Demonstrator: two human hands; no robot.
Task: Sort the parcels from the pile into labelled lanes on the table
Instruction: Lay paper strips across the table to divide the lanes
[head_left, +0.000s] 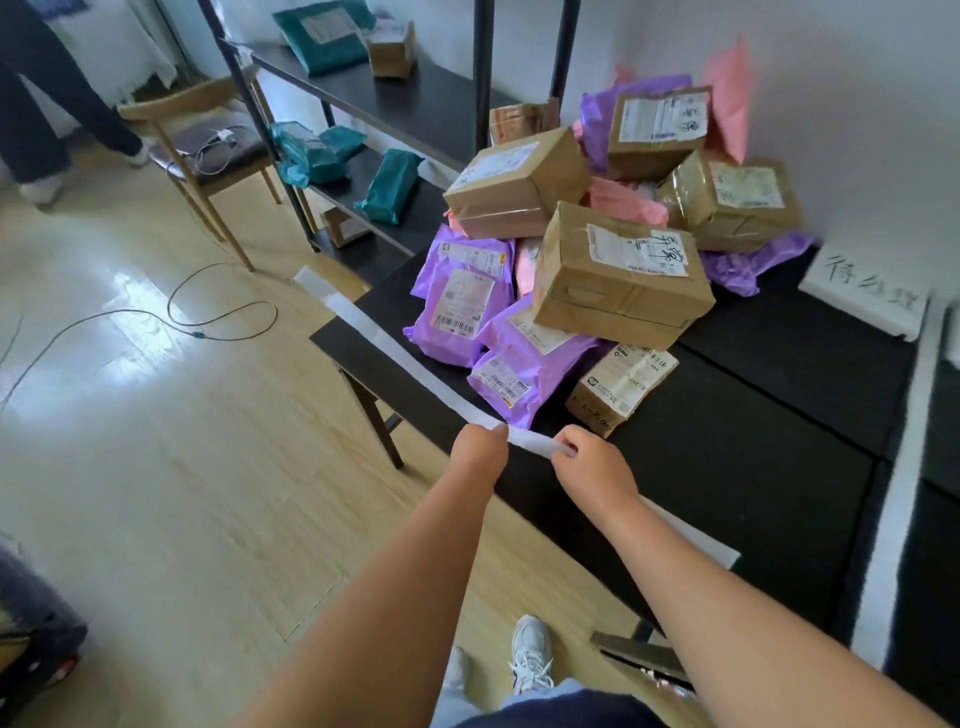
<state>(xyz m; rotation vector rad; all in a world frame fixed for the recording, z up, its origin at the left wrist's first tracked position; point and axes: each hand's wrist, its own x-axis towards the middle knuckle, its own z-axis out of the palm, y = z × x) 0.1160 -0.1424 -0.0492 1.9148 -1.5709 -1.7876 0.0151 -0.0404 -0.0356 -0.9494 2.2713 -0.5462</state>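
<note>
A pile of parcels sits at the far end of the black table (727, 457): brown cartons such as a large one (621, 275) in front, purple mailer bags (462, 301) at the left, and pink bags (626, 200) in between. A long white paper strip (395, 348) runs along the table's left edge. My left hand (480, 447) and my right hand (592, 462) both pinch the strip's near part, a short way apart, just in front of the pile.
A white handwritten label (865, 296) lies at the table's right. White strips (904, 441) divide the table. A black shelf rack (395, 98) holds teal bags and small cartons. A wooden chair (208, 150), a floor cable (171, 312) and another person's legs (31, 104) are at left.
</note>
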